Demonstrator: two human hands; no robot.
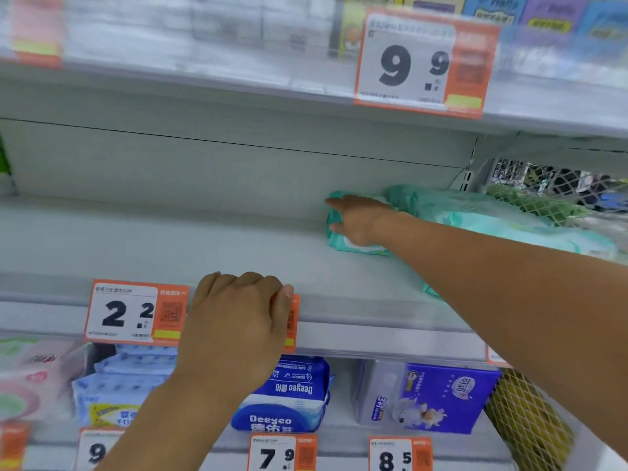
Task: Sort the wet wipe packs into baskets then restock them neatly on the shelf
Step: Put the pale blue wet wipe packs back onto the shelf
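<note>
The right hand (pixel 356 219) reaches to the far right of the middle shelf (pixel 170 246) and lies on top of a green pack (pixel 353 248) of wet wipes. Its fingers are fairly straight and a little apart, pressing down on the pack; whether the thumb curls round its edge cannot be told through the blur. That pack lies flat on the shelf board, its white flap showing just under the palm. To its right more green packs (pixel 475 215) lie in a loose heap, touching it and running towards the right end of the shelf, where a white net (pixel 560 195) hangs over other goods.

The left hand (pixel 238 321) rests on the near edge of the same shelf, fingers curled together over the lip and covering part of an orange price tag (pixel 292 321). It holds no pack. Left of it a tag reading 2.2 (pixel 136 312) sits on the rail.

The rest of the middle shelf, left of the green pack, is bare board. Above, a tag reading 9.9 (pixel 421 62) hangs from the upper shelf. Below, a blue Deeyeo pack (pixel 292 396) and a purple pack (pixel 445 399) stand on the lower shelf.
</note>
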